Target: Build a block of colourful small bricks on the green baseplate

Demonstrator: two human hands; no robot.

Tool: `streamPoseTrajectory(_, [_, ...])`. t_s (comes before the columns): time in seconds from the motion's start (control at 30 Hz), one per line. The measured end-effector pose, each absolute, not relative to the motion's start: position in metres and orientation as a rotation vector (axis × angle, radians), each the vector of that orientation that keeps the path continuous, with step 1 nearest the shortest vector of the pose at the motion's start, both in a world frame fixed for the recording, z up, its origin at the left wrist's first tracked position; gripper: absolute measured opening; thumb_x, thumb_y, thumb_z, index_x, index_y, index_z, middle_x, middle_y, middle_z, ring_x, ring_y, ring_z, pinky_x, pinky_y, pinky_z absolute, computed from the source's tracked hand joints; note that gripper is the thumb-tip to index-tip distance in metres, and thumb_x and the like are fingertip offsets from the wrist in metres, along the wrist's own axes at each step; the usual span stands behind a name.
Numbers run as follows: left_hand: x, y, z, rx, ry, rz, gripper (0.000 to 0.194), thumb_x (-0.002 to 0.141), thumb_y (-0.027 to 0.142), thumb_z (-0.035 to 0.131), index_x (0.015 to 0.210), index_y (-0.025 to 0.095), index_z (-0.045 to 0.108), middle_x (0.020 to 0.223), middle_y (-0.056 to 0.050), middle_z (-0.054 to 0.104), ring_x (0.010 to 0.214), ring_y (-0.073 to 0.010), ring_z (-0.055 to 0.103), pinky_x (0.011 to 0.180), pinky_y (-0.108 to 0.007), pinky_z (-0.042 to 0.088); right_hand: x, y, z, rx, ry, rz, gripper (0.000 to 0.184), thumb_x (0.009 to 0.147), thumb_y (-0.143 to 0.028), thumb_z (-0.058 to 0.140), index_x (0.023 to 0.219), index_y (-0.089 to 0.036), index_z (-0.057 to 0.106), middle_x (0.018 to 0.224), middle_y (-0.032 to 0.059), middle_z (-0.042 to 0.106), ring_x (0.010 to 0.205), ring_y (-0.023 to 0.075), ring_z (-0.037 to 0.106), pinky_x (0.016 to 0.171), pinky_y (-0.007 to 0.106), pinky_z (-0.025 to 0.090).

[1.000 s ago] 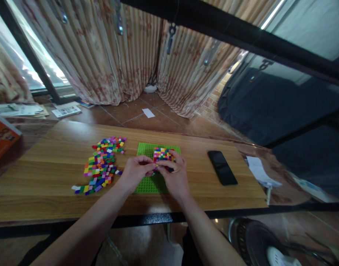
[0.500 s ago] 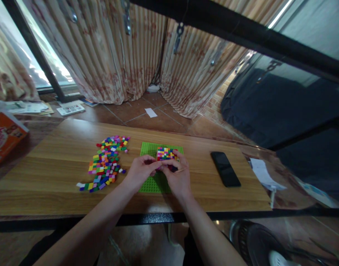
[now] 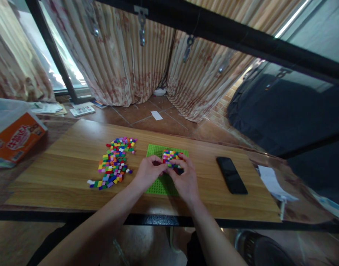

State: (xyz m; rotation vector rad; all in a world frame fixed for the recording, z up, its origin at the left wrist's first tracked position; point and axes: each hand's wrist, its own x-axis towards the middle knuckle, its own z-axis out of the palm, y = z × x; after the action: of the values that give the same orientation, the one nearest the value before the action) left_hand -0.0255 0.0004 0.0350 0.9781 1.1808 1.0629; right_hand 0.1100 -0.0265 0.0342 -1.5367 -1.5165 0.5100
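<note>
A low block of multicoloured toy bricks (image 3: 168, 155) stands on a green studded baseplate (image 3: 154, 149). My left hand (image 3: 150, 170) is closed in a pinch at the block's near left corner, on a small toy brick mostly hidden by the fingertips. From the right, my right hand (image 3: 184, 177) curls its fingers over the block's right side, and its thumb meets the left fingertips at the near face. The front of the block is largely covered by both hands. Left of the baseplate lies a loose heap of small coloured toy bricks (image 3: 114, 162).
A black phone (image 3: 232, 175) lies on the right of the wooden table (image 3: 72, 159). Beyond the left end sits a plastic tub with an orange label (image 3: 20, 136). Papers (image 3: 271, 181) lie past the right end. A dark metal bar (image 3: 227, 37) crosses overhead before the curtains (image 3: 125, 66).
The whole view has shifted, so the table appears further right and slightly lower. My hands stay at the block, fingertips together; the pink brick seen between them earlier is now mostly hidden.
</note>
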Motion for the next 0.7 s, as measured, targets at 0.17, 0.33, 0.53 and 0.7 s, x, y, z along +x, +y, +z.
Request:
streamPoseTrajectory(0.17, [-0.027, -0.003, 0.034, 1.121, 1.150, 1.069, 0.018, 0.070, 0.030, 0.069, 0.066, 0.018, 0.057, 0.056, 0.003, 0.060, 0.049, -0.0106, 0.052, 0.049, -0.023, 0.041, 0.111, -0.024, 0.034, -1.504, -1.450, 0.463, 0.014, 0.077, -0.023, 0.069, 0.090, -0.024, 0.074, 0.120, 0.0102, 0.063, 0.116, 0.0279, 0.057, 0.102, 0.050, 0.043])
streamPoseTrajectory(0.33, [-0.055, 0.007, 0.042, 1.571, 1.336, 1.109, 0.022, 0.083, 0.036, 0.059, 0.071, 0.018, 0.062, 0.065, -0.001, 0.063, 0.061, -0.0145, 0.058, 0.059, -0.026, 0.045, 0.108, -0.021, 0.034, -1.491, -1.411, 0.403, 0.014, 0.081, -0.023, 0.064, 0.092, -0.022, 0.073, 0.116, 0.0098, 0.065, 0.111, 0.0258, 0.059, 0.101, 0.049, 0.043])
streamPoseTrajectory(0.53, [-0.130, 0.050, 0.051, 2.065, 1.986, 0.925, 0.036, 0.089, 0.039, 0.052, 0.110, 0.013, 0.066, 0.106, -0.013, 0.070, 0.103, -0.0280, 0.063, 0.094, -0.040, 0.046, 0.104, -0.023, 0.036, -1.429, -1.459, 0.301, 0.014, 0.083, -0.021, 0.062, 0.092, -0.022, 0.073, 0.114, 0.0094, 0.066, 0.110, 0.0251, 0.059, 0.100, 0.049, 0.044])
streamPoseTrajectory(0.7, [-0.145, 0.074, 0.038, 2.190, 2.092, 0.567, 0.060, 0.090, 0.054, 0.047, 0.137, 0.017, 0.053, 0.142, -0.017, 0.052, 0.129, -0.0363, 0.045, 0.102, -0.052, 0.039, 0.100, -0.023, 0.035, -1.353, -1.495, 0.310, 0.014, 0.086, -0.020, 0.061, 0.093, -0.024, 0.072, 0.114, 0.0077, 0.066, 0.108, 0.0231, 0.061, 0.099, 0.048, 0.046])
